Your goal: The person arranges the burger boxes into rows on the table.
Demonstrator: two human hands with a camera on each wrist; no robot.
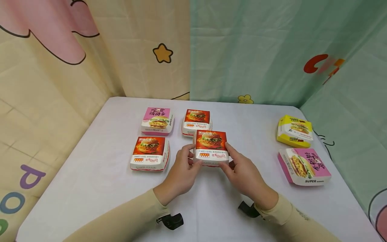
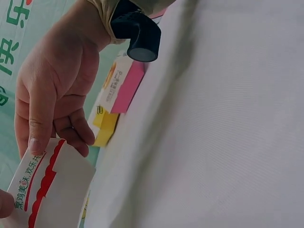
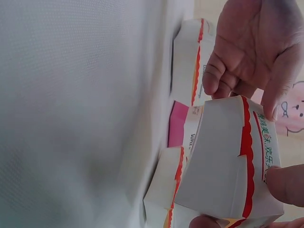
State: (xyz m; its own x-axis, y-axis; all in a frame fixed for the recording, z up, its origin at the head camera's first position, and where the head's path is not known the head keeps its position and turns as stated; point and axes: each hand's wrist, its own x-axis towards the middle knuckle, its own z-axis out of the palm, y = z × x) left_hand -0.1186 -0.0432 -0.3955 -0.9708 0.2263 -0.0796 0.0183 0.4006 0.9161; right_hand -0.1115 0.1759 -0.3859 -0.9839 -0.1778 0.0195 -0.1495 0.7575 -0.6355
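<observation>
A red-and-white burger box point(image 1: 210, 148) with a burger picture is held off the table between both hands. My left hand point(image 1: 185, 169) grips its left side, thumb at the near corner. The right side is gripped by my right hand point(image 1: 243, 171), fingers along the edge and thumb on the near face. In the left wrist view the right hand point(image 2: 59, 80) pinches the box's white wall point(image 2: 61, 190). The right wrist view shows the left hand point(image 3: 259, 52) on the opposite end. Just behind the held box sits another red-and-white burger box point(image 1: 196, 121).
On the left stand a pink burger box point(image 1: 156, 121) and a red-and-white burger box point(image 1: 150, 153). A yellow burger box point(image 1: 294, 131) and a pink-and-white burger box point(image 1: 305, 167) lie at the right edge of the white table point(image 1: 99, 151). Curtains point(image 1: 242, 50) hang behind.
</observation>
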